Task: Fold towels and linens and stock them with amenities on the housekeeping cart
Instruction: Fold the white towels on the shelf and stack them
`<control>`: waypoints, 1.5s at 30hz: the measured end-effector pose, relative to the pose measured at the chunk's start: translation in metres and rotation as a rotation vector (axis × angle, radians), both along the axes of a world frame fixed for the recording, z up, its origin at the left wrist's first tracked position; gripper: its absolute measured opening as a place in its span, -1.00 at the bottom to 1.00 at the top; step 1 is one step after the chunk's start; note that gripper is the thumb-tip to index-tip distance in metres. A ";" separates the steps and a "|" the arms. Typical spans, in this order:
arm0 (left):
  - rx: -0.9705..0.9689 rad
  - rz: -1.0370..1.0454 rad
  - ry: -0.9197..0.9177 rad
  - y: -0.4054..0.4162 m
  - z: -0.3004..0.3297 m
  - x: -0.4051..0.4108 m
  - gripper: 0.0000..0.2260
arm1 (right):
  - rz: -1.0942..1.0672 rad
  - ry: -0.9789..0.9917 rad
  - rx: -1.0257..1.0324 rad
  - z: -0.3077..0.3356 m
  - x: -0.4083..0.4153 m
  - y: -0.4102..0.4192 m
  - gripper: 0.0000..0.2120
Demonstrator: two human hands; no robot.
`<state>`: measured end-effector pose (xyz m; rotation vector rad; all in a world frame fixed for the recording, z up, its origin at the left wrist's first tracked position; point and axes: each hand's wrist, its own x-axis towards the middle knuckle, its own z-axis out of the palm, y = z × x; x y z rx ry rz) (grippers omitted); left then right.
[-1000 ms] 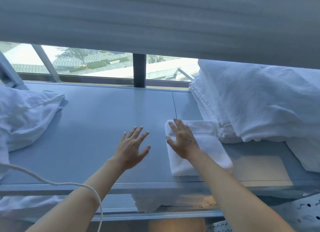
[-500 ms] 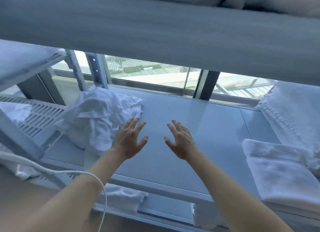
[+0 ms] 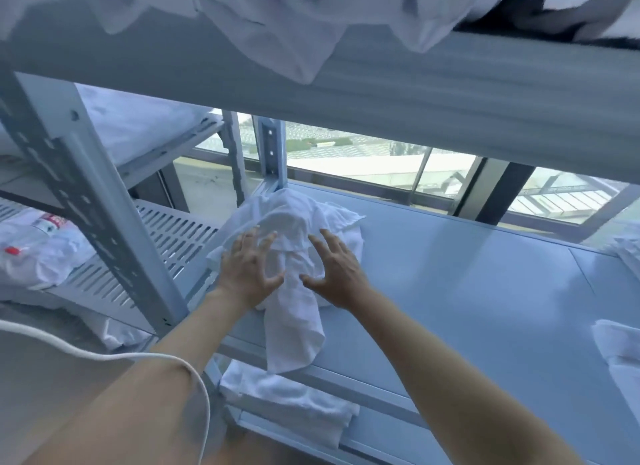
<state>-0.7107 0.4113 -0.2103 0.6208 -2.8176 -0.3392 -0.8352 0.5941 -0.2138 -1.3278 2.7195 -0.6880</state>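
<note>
A crumpled pile of white towels (image 3: 294, 222) lies at the left end of the grey middle shelf (image 3: 467, 291), with one end hanging over the shelf's front edge. My left hand (image 3: 247, 268) and my right hand (image 3: 334, 270) reach over the pile with fingers spread, at or just above the cloth; neither grips anything. A folded white towel (image 3: 620, 353) shows at the right edge of the shelf. Another folded towel (image 3: 291, 402) lies on the shelf below.
A perforated steel upright (image 3: 90, 201) stands left of my left arm. The adjoining slotted shelf (image 3: 173, 236) holds plastic-wrapped packets (image 3: 38, 249). Loose white linen (image 3: 311, 17) hangs over the upper shelf's edge. A window runs behind. A white cable (image 3: 166, 360) crosses my left arm.
My view swung left, away from the folded towel and the stack on the right. Both hands moved off the bare shelf and onto the crumpled towel pile.
</note>
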 end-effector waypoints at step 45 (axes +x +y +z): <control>0.227 -0.611 0.412 0.210 0.015 -0.099 -0.47 | -0.272 0.252 -0.233 0.050 -0.049 0.217 -0.58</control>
